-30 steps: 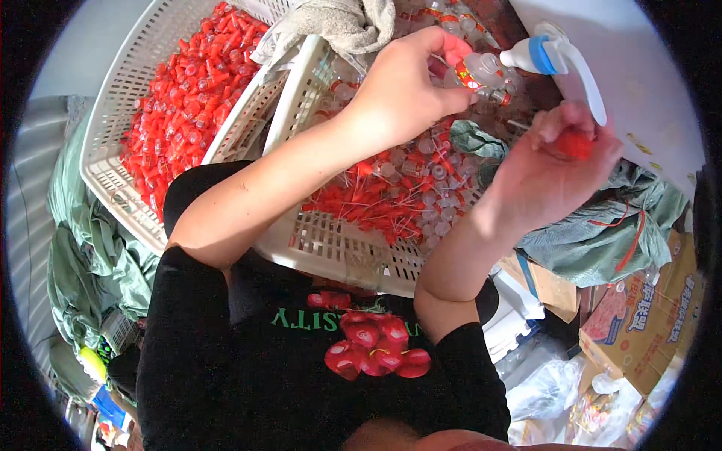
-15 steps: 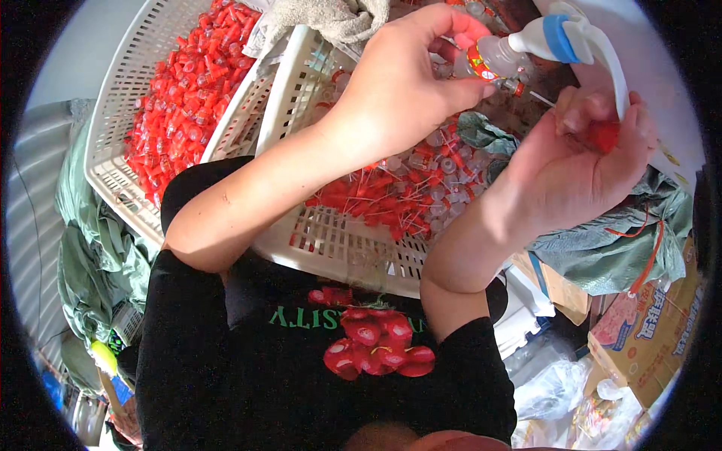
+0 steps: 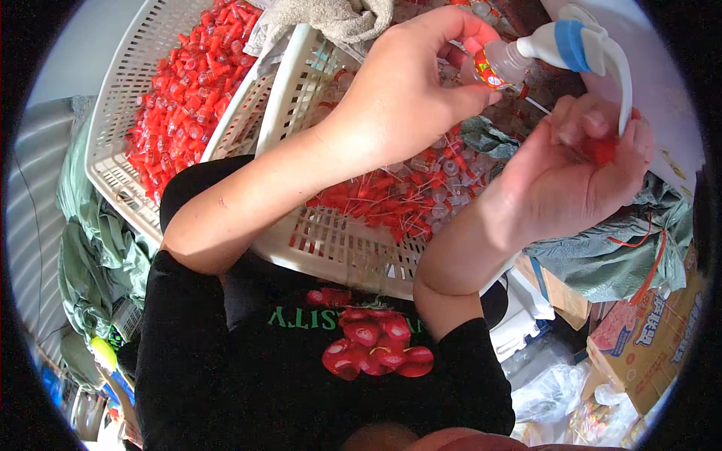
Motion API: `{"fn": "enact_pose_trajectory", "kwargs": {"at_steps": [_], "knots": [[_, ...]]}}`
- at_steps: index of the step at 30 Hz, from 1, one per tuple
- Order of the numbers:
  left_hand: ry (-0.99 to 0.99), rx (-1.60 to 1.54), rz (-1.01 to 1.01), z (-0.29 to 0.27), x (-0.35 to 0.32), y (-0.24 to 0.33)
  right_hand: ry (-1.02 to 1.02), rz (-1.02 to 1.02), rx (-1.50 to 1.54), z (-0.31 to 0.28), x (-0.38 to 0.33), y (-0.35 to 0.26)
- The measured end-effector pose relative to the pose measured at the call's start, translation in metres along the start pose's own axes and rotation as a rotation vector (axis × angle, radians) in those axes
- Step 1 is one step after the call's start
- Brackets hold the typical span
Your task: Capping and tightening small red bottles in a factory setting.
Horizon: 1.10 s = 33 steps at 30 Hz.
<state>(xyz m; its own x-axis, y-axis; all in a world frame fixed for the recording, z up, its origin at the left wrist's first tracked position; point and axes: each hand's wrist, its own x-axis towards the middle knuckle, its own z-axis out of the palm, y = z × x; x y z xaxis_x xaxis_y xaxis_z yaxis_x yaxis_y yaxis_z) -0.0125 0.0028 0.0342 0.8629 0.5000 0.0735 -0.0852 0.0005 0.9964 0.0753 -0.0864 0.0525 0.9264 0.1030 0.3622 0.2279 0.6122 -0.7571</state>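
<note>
Compared with one second ago, the left hand (image 3: pixel 414 94), the right hand (image 3: pixel 579 169) and the white nozzle (image 3: pixel 541 45) with its blue band all sit farther right in the view; compared with half a second ago, little differs, and the small clear bottle (image 3: pixel 505 64) keeps its mouth up against the nozzle's tip. The left hand is closed, thumb on the near side and fingers on the far side of the bottle, gripping it by its red and yellow label; the bottle tilts, its neck pointing up and right, away from the palm. The right hand is half closed, palm up, its slightly blurred fingers curled over a red piece (image 3: pixel 599 151); the lower end of the curved white lever (image 3: pixel 620 79) reaches down to these fingers, though firm contact is hard to tell; a white stick (image 3: pixel 537 104) juts leftward from beside the fingertips, and what it joins cannot be told. Below the hands, the near white basket (image 3: pixel 316 240) holds red pieces with white sticks (image 3: pixel 383 199) massed toward the left and small labelled bottles (image 3: pixel 459 173) toward the right, with a dark green scrap (image 3: pixel 489 139) among them; the left white basket (image 3: pixel 101 146) is heaped with red caps (image 3: pixel 188 113); a grey cloth (image 3: pixel 331 21) drapes over the upper rims between the two.
</note>
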Motion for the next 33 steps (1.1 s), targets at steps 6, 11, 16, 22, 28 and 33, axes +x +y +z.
{"fn": "enact_pose_trajectory", "kwargs": {"at_steps": [6,11,16,22,28,33], "knots": [[-0.024,-0.041,0.032,0.000,0.000,-0.002,-0.032,-0.022,-0.039,-0.001,-0.001,0.001],[0.035,0.449,0.778,-0.004,0.008,-0.010,-0.146,-0.017,-0.035,-0.004,-0.001,-0.001],[-0.037,-0.062,0.007,0.000,-0.001,-0.002,-0.146,-0.013,-0.038,-0.004,-0.002,-0.001],[-0.043,-0.063,0.029,-0.001,0.000,-0.002,-0.208,-0.006,-0.003,-0.006,0.000,-0.001],[-0.048,-0.071,0.017,0.000,0.000,-0.002,-0.181,0.008,-0.007,-0.008,0.000,-0.001],[-0.034,0.100,0.252,-0.001,0.002,-0.014,-0.231,0.003,0.026,-0.009,0.002,0.000]]}}
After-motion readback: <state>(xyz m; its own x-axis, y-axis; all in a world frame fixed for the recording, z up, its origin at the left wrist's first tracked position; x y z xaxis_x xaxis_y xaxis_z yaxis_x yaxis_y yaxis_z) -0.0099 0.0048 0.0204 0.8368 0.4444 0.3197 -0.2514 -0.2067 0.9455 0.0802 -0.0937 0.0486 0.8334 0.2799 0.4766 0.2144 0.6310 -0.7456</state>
